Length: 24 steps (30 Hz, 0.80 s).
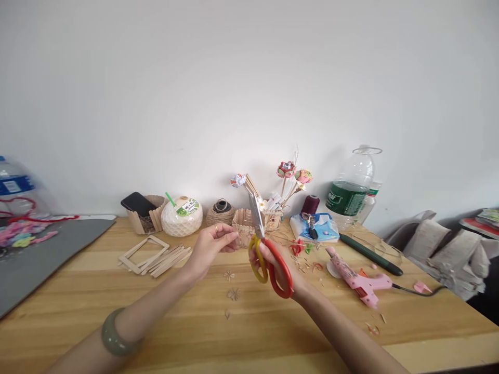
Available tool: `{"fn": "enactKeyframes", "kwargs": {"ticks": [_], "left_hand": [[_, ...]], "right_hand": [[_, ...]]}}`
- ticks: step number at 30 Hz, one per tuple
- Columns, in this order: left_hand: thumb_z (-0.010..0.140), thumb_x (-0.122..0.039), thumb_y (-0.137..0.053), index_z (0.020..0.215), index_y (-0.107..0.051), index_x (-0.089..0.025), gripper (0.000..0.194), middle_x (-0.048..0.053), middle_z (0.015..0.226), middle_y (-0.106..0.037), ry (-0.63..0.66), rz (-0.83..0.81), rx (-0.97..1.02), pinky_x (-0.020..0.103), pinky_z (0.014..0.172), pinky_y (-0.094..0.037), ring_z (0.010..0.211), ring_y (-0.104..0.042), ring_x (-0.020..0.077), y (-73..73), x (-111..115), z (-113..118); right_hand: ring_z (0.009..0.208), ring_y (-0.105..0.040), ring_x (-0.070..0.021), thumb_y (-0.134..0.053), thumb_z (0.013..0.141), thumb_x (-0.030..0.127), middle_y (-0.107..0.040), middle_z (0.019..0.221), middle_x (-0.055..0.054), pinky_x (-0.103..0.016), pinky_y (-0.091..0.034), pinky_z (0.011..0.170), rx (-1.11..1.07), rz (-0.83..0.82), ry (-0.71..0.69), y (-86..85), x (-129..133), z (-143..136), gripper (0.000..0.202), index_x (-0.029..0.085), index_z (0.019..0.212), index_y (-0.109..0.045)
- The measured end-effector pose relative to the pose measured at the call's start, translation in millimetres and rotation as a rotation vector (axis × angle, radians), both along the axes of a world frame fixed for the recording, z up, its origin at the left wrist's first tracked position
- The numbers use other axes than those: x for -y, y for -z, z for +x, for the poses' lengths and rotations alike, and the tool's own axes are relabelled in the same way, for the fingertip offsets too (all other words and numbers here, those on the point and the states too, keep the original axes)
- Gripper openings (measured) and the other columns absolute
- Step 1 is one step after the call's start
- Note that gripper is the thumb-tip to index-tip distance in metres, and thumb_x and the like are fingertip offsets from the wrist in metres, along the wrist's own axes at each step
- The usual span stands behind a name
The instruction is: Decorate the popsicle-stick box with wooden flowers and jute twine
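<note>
My right hand (268, 254) holds a pair of scissors (256, 218) with one red and one yellow handle, its blades pointing up. To their left, my left hand (216, 241) is closed in a pinch; whatever thin thing it may hold is too small to name. On the wooden table (187, 332) below lie small flower-like loops of thin brown strand (233, 294), with a smaller bent piece (227, 314) nearer me. Behind the hands stands a craft-stick box (244, 221), partly hidden.
Craft sticks (169, 259) and a stick frame (134, 262) lie left. Along the wall are a phone (138, 203) in a holder, a white coconut (182, 221), twine (220, 214) and a large bottle (349, 195). A pink glue gun (362, 280) with a cord lies right.
</note>
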<state>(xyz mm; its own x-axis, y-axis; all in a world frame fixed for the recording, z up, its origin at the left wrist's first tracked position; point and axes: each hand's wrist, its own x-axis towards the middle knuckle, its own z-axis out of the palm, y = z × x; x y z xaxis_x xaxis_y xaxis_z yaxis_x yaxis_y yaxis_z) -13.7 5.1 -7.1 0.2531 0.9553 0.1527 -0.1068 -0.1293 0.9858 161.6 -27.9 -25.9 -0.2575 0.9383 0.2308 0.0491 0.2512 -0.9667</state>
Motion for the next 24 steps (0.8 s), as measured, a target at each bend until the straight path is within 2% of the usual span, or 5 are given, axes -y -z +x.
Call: {"fn": "enactKeyframes", "kwargs": {"ticks": [3, 8, 14, 17, 24], "left_hand": [[0.072, -0.035, -0.068, 0.078, -0.058, -0.014, 0.024, -0.001, 0.067, -0.065, 0.011, 0.014, 0.032, 0.023, 0.064, -0.050, 0.063, -0.062, 0.0115, -4.7, -1.5, -1.4], [0.074, -0.030, -0.066, 0.082, -0.057, -0.015, 0.019, -0.002, 0.066, -0.064, 0.046, 0.038, 0.067, 0.021, 0.062, -0.049, 0.061, -0.060, 0.0097, -9.9, -3.8, 1.3], [0.075, -0.027, -0.064, 0.079, -0.057, -0.014, 0.015, -0.002, 0.061, -0.063, 0.092, 0.033, 0.057, 0.022, 0.060, -0.048, 0.059, -0.058, 0.0099, -11.1, -0.4, 3.5], [0.075, -0.027, -0.063, 0.076, -0.056, -0.014, 0.015, -0.002, 0.060, -0.063, 0.089, 0.019, 0.036, 0.023, 0.061, -0.048, 0.058, -0.058, 0.0101, -11.6, 2.4, 2.6], [0.074, -0.026, -0.064, 0.072, -0.054, -0.014, 0.015, -0.002, 0.059, -0.063, 0.076, -0.030, 0.049, 0.023, 0.059, -0.050, 0.057, -0.059, 0.0101, -14.4, 10.3, 4.2]], "right_hand": [[0.066, -0.053, -0.0152, -0.059, 0.074, 0.057, -0.054, 0.076, -0.002, -0.029, -0.044, 0.063, 0.032, -0.035, -0.020, -6.2, -5.9, -5.8, 0.040, 0.018, 0.082, -0.049], [0.080, -0.047, -0.0172, -0.072, 0.065, 0.050, -0.049, 0.086, -0.001, -0.030, -0.039, 0.074, 0.085, -0.012, 0.002, -15.9, -8.3, 0.0, 0.044, 0.020, 0.085, -0.047], [0.063, -0.041, -0.0130, -0.056, 0.074, 0.060, -0.044, 0.069, 0.001, -0.026, -0.035, 0.057, 0.085, -0.051, -0.045, -7.1, -4.1, 4.1, 0.043, 0.018, 0.076, -0.046], [0.061, -0.039, -0.0117, -0.057, 0.075, 0.058, -0.043, 0.069, 0.002, -0.025, -0.034, 0.055, 0.098, -0.085, -0.066, -1.2, 0.9, 4.2, 0.041, 0.018, 0.077, -0.048], [0.086, -0.048, -0.0199, -0.059, 0.074, 0.057, -0.051, 0.087, -0.002, -0.035, -0.041, 0.082, 0.160, -0.124, -0.107, -1.7, 8.3, 4.5, 0.041, 0.021, 0.093, -0.053]]}}
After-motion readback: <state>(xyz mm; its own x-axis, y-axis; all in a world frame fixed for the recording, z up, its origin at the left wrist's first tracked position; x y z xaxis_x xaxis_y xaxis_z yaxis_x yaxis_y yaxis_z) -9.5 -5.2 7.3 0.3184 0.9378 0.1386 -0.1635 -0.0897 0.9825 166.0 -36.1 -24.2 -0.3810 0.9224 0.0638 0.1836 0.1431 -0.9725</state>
